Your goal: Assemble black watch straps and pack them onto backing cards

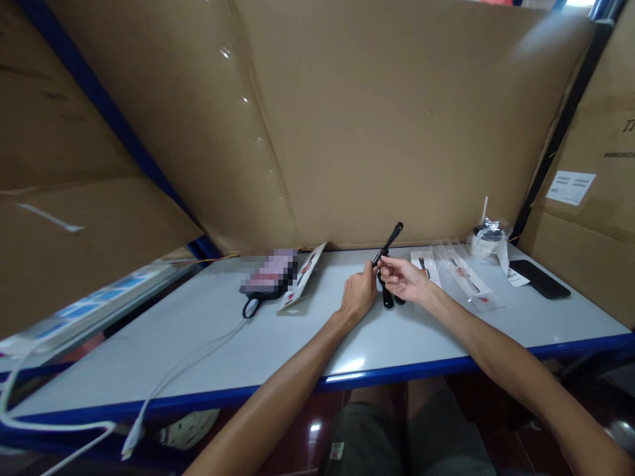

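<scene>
Fingerwork on a black strap (391, 239) is the step in hand: the left hand (358, 294) and right hand (404, 279), nearly touching, both pinch it just above the middle of the table (198, 330). Its free end slants up toward the far cardboard (372, 119), so any further move seems to call for a steady two-handed pinch. Packaged straps (466, 277) lie just to the right.
</scene>
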The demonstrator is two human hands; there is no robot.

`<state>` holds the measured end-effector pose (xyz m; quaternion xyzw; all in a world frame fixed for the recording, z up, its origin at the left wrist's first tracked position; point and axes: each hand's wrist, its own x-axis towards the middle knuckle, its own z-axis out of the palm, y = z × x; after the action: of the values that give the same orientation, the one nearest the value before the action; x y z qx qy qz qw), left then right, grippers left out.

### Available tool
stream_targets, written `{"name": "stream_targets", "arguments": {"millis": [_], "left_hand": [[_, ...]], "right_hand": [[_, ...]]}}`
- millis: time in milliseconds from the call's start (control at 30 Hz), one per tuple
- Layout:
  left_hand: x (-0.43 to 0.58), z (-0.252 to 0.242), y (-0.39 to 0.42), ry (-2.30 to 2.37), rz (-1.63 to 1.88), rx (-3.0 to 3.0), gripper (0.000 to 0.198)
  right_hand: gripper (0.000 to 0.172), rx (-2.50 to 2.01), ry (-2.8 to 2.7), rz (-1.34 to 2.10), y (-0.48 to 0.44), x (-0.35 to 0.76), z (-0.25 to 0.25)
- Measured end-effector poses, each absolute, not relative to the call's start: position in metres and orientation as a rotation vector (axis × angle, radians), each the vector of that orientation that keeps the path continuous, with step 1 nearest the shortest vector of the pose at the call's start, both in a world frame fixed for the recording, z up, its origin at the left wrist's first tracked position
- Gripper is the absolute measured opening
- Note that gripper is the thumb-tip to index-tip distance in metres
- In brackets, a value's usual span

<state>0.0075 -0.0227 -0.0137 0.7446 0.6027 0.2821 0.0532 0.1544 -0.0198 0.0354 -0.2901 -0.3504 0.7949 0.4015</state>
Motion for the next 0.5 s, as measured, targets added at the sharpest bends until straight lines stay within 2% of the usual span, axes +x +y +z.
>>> {"name": "stream_targets", "arguments": {"millis": [233, 333, 433, 500], "left_hand": [[0.009, -0.008, -0.026, 1.87, 0.753, 2.284, 0.031], [0.009, -0.008, -0.027, 1.87, 0.763, 2.277, 0.032], [0.009, -0.011, -0.026, 1.808, 0.826, 2.224, 0.025], [0.01, -0.012, -0.024, 1.708, 0.947, 2.127, 0.018]], "right_hand": [[0.032, -0.735, -0.858, 1.972, -0.02, 0.152, 0.036], [0.029, -0.794, -0.963, 1.884, -0.019, 0.15, 0.032], [0.024, -0.931, -1.187, 1.625, -0.016, 0.149, 0.024], [0.022, -1.056, -1.418, 1.32, -0.013, 0.15, 0.019]]}}
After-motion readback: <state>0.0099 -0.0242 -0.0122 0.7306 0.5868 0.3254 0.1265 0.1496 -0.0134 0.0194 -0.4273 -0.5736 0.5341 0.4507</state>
